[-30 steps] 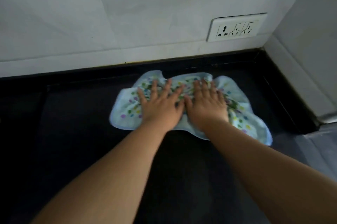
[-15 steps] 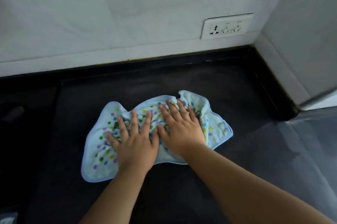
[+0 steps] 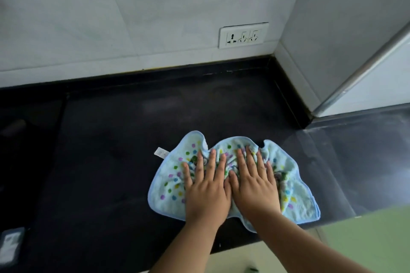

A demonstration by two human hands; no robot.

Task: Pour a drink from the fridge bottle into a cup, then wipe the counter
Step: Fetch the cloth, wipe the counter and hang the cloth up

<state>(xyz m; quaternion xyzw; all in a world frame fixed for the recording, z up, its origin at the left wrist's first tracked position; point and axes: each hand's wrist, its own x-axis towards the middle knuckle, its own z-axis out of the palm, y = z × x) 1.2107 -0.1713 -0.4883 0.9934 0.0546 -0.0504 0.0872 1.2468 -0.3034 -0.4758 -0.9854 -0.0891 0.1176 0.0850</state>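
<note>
A light blue cloth (image 3: 298, 202) with coloured dots lies bunched on the black counter (image 3: 106, 161), close to its front edge. My left hand (image 3: 206, 190) and my right hand (image 3: 255, 186) press flat on the cloth side by side, thumbs touching, fingers spread and pointing toward the wall. A small white tag (image 3: 160, 153) sticks out at the cloth's left corner. No bottle or cup is in view.
A white wall socket (image 3: 243, 35) sits above the counter's back edge. A white appliance with a metal edge (image 3: 366, 68) stands at the right corner. A small pale object (image 3: 10, 244) lies at the counter's lower left. Green floor (image 3: 366, 235) shows beyond the front edge.
Both hands have dragged the cloth from near the back wall toward the counter's front edge, first to the left and then to the right.
</note>
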